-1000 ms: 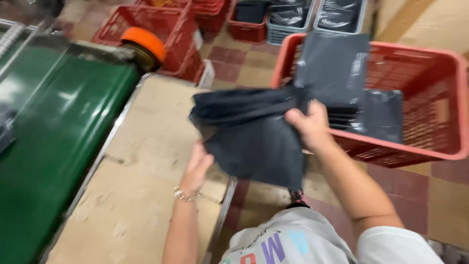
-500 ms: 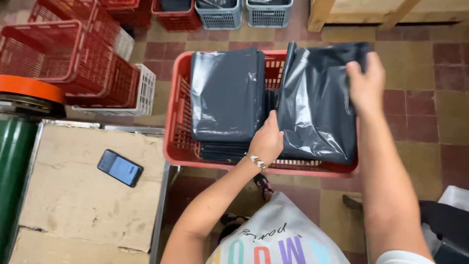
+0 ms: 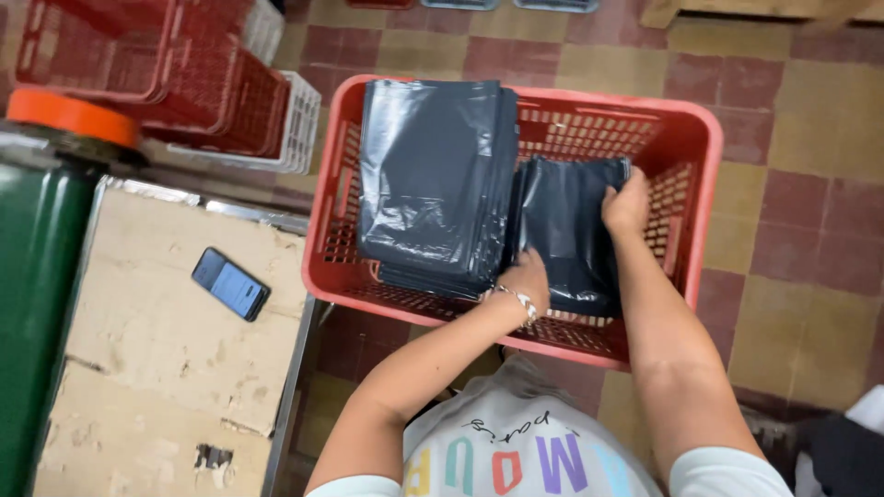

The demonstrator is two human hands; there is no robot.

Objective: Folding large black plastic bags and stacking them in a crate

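Looking down through the head camera, I see both hands inside a red slatted plastic crate (image 3: 700,175) that stands on the chequered tile floor (image 3: 810,138). The right hand (image 3: 626,204) lies with fingers curled over the far edge of a small dark grey plastic mailer bag (image 3: 569,230), which sits in the crate's right half, against its near wall. The left hand (image 3: 527,281), with a silver bracelet at the wrist, presses on the bag's near left corner; I cannot tell whether its fingers pinch the plastic or only rest flat on it. Just beside this bag, filling the crate's left half, lies a taller stack of larger dark grey plastic bags (image 3: 433,175), its right edge touching the small bag.

To the left of the crate is a worn beige workbench (image 3: 175,368) with a metal rim. A dark smartphone (image 3: 230,283) with a lit screen lies near the bench's far right corner, well apart from the hands. Along the bench's left edge runs a green machine body (image 3: 32,304) with an orange disc (image 3: 69,115) at its far end. Beyond the bench, empty red mesh baskets (image 3: 157,69) are stacked beside a white one (image 3: 299,129).
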